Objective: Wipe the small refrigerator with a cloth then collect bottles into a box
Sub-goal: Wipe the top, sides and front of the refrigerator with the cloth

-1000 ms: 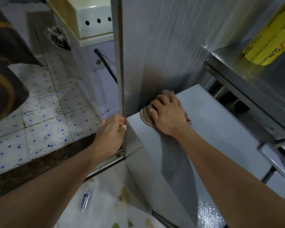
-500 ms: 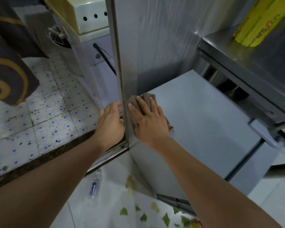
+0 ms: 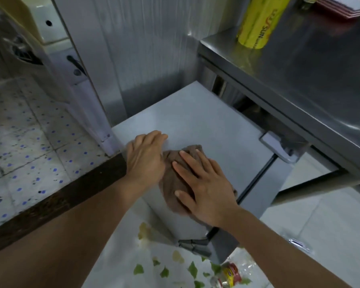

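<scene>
Two hands | right flat on crumpled brown cloth | left flat on refrigerator

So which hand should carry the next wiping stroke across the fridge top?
Probably the right hand: it lies flat on the brown cloth atop the refrigerator. The left hand rests bare at the near-left edge, beside the cloth.

Refrigerator: small, pale grey, flat top, door closed; stands on the floor under the steel counter's edge.
Cloth: brown, crumpled; lies on the refrigerator top at its near corner, draped over the edge.
Bottle: clear plastic, red-yellow label; lies on the floor at the refrigerator's base.
</scene>
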{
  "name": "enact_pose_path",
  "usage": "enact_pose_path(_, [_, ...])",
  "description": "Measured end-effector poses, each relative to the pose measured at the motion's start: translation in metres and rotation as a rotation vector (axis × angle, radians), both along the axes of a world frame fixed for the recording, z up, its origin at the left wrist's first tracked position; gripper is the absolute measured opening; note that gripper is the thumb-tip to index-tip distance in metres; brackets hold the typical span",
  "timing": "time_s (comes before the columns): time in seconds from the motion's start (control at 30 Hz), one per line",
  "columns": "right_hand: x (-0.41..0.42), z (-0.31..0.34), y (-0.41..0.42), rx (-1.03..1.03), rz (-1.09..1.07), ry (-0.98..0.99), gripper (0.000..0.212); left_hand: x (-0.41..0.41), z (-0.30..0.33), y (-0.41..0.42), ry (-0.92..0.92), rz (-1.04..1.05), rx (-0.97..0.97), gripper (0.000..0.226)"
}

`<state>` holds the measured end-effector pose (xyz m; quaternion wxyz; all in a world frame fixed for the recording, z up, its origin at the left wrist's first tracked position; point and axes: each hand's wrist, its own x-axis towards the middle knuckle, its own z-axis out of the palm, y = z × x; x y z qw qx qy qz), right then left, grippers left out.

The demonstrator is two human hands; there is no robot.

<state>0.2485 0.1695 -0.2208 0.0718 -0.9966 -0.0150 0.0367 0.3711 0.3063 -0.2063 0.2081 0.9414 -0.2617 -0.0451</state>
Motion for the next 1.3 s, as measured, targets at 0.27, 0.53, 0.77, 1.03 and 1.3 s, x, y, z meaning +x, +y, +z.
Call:
enact_pose_path(0.27, [0.074, -0.008, -0.132, -0.137, -0.433, 0.022, 0.063, 0.014, -0.006, -0.002, -0.057, 0.030, 0.074, 0.056])
enact_pose_path(0.53, [0.005, 0.002, -0.090, -0.063, -0.415, -0.028, 0.066, -0.001, -0.002, -0.015, -0.049, 0.038, 0.177, 0.058])
enact_pose_path(0.77, [-0.059, 0.006, -0.119, -0.032, -0.426, -0.153, 0.059, -0.054, 0.000, -0.073, -0.029, -0.164, 0.104, 0.058])
enact_pose_path(1.03, [-0.005, 0.005, -0.165, -0.083, -0.536, -0.102, 0.054, -0.067, -0.007, -0.096, -0.027, -0.087, 0.074, 0.057])
enact_pose_path(1.3, [-0.050, -0.005, -0.159, 0.140, -0.708, -0.234, 0.051, -0.061, -0.011, -0.096, -0.045, -0.085, 0.045, 0.052])
